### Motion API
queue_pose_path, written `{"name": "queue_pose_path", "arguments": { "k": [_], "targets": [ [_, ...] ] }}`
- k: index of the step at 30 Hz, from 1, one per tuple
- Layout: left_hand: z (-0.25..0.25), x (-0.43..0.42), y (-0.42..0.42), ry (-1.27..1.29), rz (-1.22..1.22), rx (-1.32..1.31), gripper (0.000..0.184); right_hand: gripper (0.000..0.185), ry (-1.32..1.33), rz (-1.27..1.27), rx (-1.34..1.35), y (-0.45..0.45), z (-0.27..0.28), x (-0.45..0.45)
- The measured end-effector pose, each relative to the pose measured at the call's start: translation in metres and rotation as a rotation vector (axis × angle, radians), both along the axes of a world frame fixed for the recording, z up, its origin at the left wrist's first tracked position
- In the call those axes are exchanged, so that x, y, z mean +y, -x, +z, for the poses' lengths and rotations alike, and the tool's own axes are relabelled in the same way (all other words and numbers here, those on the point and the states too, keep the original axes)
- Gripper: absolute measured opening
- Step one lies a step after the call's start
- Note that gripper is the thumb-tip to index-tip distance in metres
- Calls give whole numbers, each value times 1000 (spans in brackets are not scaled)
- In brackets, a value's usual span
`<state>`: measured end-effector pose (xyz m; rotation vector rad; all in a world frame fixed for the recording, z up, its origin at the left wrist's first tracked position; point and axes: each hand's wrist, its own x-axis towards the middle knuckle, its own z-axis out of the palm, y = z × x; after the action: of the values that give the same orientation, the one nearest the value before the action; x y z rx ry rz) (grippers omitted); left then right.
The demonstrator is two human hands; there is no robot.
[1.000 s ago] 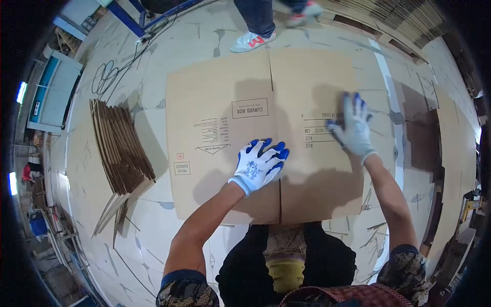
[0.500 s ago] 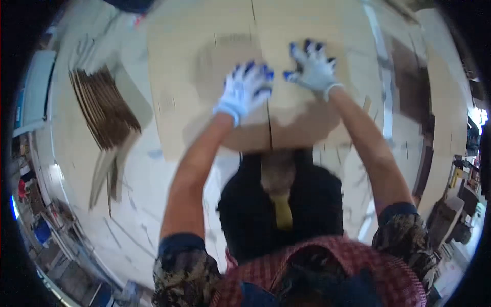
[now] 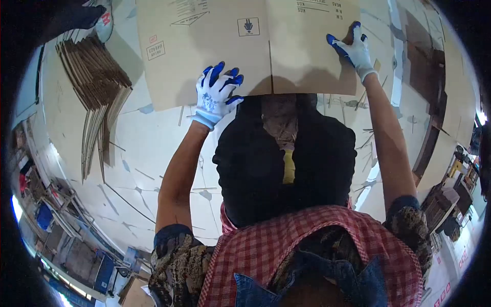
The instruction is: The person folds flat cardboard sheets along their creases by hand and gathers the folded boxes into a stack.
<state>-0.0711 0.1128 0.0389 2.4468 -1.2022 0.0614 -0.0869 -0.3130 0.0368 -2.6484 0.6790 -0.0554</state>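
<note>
A flattened cardboard box (image 3: 220,61) with printed marks lies in front of my knees, its centre slit running away from me. My left hand (image 3: 217,92), in a white glove with blue fingertips, rests at the near left part of the cardboard with its fingers spread. At the right edge of the same box, my right hand (image 3: 355,53) is open in a matching glove, thumb and fingers apart over the board. Neither hand is closed round anything.
A leaning stack of folded cardboard (image 3: 94,87) stands on the left of the pale, cracked floor (image 3: 138,169). More cardboard sheets (image 3: 445,87) lie to the right. Dark cloth (image 3: 76,20) of another person shows at the upper left. Cluttered shelving (image 3: 66,215) lines the left side.
My hands have moved apart, from the middle of the board to its near left part and right edge. Printing shows on the cardboard now, and its near edge lies farther from me.
</note>
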Motion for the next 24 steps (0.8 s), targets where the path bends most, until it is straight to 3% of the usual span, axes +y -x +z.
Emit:
{"name": "queue_pose_path", "arguments": {
  "k": [8,12,14,16,18,19,21,24],
  "targets": [
    [-7,-6,6,73,59,-2,43,111,46,58,100,0,-2,-1],
    [-12,-5,14,9,119,84,42,105,43,171,-40,1,-13,2],
    [2,-8,16,-21,75,39,46,98,52,43,223,6,19,20],
    [21,-3,3,-30,-38,-24,57,92,208,82,184,32,59,31],
    [46,-3,5,0,-48,-127,53,89,159,49,125,69,88,8],
    [44,7,5,-19,-15,-162,48,89,196,-20,89,88,94,-23],
    [43,36,13,-61,146,-136,46,87,612,-172,119,135,101,-82],
    [56,71,50,-45,264,-120,32,87,646,-543,260,207,130,-172]
  ]
}}
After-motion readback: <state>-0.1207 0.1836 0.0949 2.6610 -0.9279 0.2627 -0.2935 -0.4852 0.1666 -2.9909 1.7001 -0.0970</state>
